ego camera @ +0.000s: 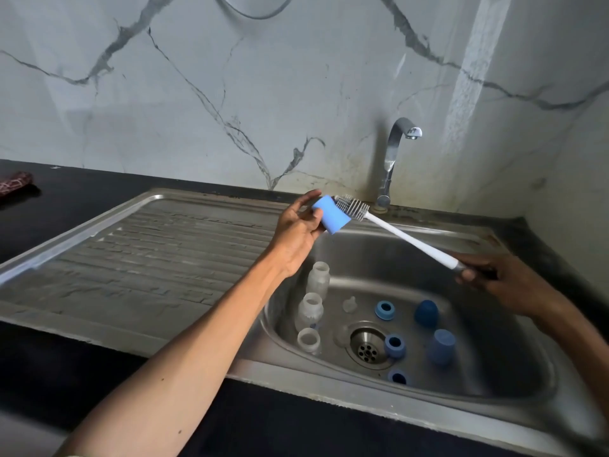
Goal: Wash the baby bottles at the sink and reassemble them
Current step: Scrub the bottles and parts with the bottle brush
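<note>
Sink basin [494, 374] nearest: three clear bottles [309, 310] along left wall, blue rings [385, 310] and blue caps [441, 346] around drain [367, 349]. Right hand [494, 278], dim, grip seemingly wrapped round brush [405, 237] handle. Left hand [298, 230] above basin, grip pinching light-blue cap [331, 214], bristles at its opening. Faucet [393, 159] behind.

A grey marble wall [230, 77] with dark veins stands behind a black counter [82, 189]. On the far left of the counter lies a dark red patterned cloth [16, 186], cut by the picture's edge and too blurred to identify surely.
</note>
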The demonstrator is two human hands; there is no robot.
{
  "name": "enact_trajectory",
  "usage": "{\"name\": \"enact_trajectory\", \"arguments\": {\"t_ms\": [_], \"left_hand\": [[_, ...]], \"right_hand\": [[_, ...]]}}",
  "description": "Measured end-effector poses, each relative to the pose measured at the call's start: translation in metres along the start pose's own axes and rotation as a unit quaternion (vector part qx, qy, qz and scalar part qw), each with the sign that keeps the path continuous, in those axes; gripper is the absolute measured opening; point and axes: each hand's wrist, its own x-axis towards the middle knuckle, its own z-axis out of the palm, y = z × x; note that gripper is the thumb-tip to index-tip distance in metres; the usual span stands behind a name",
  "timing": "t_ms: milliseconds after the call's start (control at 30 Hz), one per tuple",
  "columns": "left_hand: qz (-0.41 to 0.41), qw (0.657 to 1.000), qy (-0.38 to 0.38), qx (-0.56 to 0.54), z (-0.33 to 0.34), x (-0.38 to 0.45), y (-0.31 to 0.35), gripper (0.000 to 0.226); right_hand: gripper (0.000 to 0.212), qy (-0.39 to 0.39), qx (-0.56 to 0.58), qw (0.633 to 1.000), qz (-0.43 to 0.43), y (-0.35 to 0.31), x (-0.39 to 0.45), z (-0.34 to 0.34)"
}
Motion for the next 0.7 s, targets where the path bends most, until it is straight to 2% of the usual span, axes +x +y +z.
{"name": "enact_trajectory", "arguments": {"t_ms": [67,167,333,500,633,700], "left_hand": [[-0.009,1.000,-0.014,0.005,-0.003,-0.003,0.000,0.041],[-0.033,0.993,-0.043,0.105,-0.001,-0.008,-0.013,0.044],[0.019,0.962,-0.015,0.272,-0.003,-0.004,-0.018,0.061],[0.067,0.885,-0.056,0.457,-0.013,-0.005,-0.018,0.075],[0.054,0.826,-0.118,0.548,-0.006,-0.012,-0.022,0.087],[0.050,0.850,-0.116,0.512,-0.003,-0.013,-0.019,0.087]], "right_hand": [[0.015,-0.003,-0.008,1.000,0.001,0.003,-0.001,-0.002],[0.010,0.011,-0.019,1.000,0.021,0.003,0.002,0.008],[0.036,0.033,-0.006,0.999,0.030,0.005,0.000,-0.008],[0.039,0.070,-0.030,0.997,0.026,0.002,-0.003,-0.013],[0.040,0.075,-0.027,0.997,-0.003,-0.001,0.001,-0.002],[0.039,0.077,-0.024,0.997,0.008,0.007,0.001,-0.011]]}}
